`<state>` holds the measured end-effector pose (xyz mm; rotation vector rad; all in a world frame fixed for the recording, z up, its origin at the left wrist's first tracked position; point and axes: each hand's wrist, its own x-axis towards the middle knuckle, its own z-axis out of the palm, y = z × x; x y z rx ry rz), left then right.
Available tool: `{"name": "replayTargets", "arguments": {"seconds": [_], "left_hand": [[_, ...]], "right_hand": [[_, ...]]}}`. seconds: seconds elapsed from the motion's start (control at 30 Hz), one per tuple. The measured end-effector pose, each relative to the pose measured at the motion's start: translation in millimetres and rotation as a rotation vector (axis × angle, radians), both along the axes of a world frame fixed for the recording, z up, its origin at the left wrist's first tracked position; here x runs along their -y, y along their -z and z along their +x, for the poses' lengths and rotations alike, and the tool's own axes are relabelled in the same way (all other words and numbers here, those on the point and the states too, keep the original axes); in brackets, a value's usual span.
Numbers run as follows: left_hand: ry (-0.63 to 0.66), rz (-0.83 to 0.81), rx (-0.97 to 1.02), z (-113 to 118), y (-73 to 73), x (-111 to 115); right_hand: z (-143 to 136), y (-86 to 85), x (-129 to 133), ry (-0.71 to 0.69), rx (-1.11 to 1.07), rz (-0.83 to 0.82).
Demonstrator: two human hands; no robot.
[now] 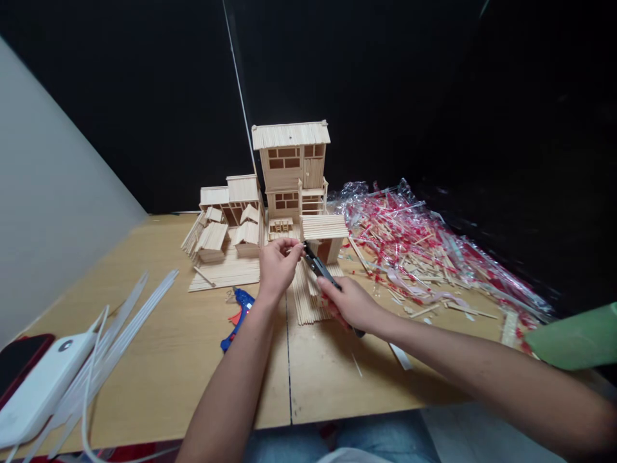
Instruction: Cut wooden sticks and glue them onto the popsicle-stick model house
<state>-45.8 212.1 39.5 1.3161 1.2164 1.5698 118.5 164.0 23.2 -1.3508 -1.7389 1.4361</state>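
In front of me stands a model house [289, 157] built of thin wooden sticks, with a lower roofed porch [325, 226] at its near right. My left hand [279, 267] is pinched closed just before the porch; whatever sits between its fingertips is too small to make out. My right hand [354, 302] wraps round a black-and-grey utility knife [322, 269], its front end beside the left fingertips. Below the hands lies the model's stick floor [308, 307]. A blue hot glue gun [241, 315] rests on the table left of the left forearm.
Smaller stick huts [212, 238] adjoin the house on the left. Loose sticks and red-and-clear plastic wrap [414, 238] are heaped at right, near a green cylinder [576, 337]. Clear glue sticks [130, 321], a white power bank [48, 386] and a red-edged phone [19, 363] lie left.
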Motion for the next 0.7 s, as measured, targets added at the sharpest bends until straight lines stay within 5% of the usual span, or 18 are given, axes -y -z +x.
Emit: {"name": "replayTargets", "arguments": {"seconds": [0.23, 0.37, 0.43, 0.57, 0.7], "left_hand": [[-0.049, 0.056, 0.011, -9.3, -7.0, 6.8], [-0.074, 0.055, -0.154, -30.4, -14.1, 32.8], [0.049, -0.001, -0.373, -38.4, -12.8, 51.2], [0.339, -0.030, -0.800, -39.5, -4.3, 77.5], [0.206, 0.063, -0.793, -28.3, -4.4, 66.4]], "right_hand": [[4.6, -11.6, 8.4, -0.111, 0.085, 0.000], [38.9, -28.1, 20.5, -0.186, 0.311, 0.282], [67.7, -30.1, 21.3, -0.116, 0.467, 0.411], [133.2, -8.5, 9.7, 0.140, 0.894, 0.439], [178.7, 33.0, -5.9, 0.208, 1.267, 0.460]]}}
